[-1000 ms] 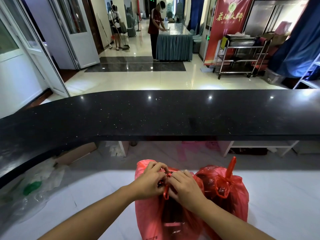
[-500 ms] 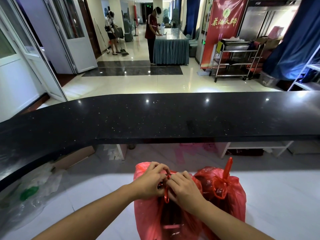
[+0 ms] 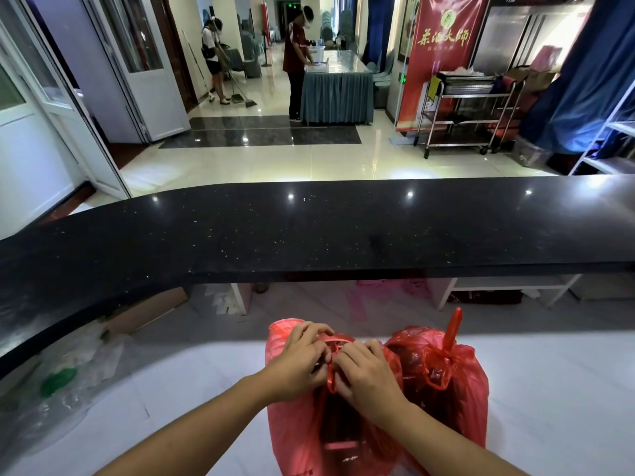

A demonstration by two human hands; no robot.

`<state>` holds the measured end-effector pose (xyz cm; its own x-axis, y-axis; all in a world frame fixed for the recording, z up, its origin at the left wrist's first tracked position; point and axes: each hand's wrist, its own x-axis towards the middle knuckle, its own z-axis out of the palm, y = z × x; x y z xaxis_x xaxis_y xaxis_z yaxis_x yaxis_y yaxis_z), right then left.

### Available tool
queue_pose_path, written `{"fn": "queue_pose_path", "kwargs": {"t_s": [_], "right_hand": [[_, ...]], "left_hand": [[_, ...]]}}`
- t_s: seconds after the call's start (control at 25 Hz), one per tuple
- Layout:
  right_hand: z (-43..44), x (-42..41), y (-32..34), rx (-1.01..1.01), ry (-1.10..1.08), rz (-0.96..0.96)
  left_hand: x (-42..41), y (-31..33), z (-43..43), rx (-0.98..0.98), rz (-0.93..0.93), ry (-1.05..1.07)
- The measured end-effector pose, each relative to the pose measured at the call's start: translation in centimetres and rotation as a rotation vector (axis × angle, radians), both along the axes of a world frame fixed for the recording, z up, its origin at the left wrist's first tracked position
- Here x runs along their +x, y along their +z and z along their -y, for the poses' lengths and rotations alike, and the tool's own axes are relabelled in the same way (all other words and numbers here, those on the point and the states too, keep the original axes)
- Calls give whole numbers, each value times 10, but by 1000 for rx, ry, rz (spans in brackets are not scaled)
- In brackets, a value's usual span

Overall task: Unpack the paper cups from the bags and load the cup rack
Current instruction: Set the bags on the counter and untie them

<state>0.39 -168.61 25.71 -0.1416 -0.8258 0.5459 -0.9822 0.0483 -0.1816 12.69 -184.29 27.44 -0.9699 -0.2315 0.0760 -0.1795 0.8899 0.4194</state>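
While left hand point(image 3: 301, 363) and right hand point(image 3: 369, 374) pinch the knot point(image 3: 331, 377) on the bag point(image 3: 299, 431), its film looks soft, light, slippery, best taken at that knot.

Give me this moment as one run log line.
left hand: pinches knot of left red bag | right hand: pinches same knot | right red bag: tied shut

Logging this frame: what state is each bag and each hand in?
Left red bag: tied shut, knot between both hands.
Right red bag: tied shut, untouched, knot tail upright.
Left hand: pinching the left bag's knot.
Right hand: pinching the same knot.
Clear plastic bag: crumpled, lying loose.
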Motion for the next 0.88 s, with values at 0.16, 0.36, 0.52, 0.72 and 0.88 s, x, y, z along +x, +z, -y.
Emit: {"fn": "queue_pose_path", "kwargs": {"t_s": [0.16, 0.36, 0.52, 0.72, 0.88], "right_hand": [[3, -1, -3, 14, -38, -4], [0, 9, -9, 10, -74, 139], [-2, 11, -13, -29, -77, 165], [1, 24, -13, -25, -95, 194], [3, 20, -14, 70, -19, 365]], "left_hand": [[3, -6, -5, 26, -23, 32], [6, -12, -5, -9, -59, 33], [6, -13, -8, -40, -72, 41], [10, -17, -10, -170, -183, 43], [15, -23, -3, -384, -177, -124]]}}
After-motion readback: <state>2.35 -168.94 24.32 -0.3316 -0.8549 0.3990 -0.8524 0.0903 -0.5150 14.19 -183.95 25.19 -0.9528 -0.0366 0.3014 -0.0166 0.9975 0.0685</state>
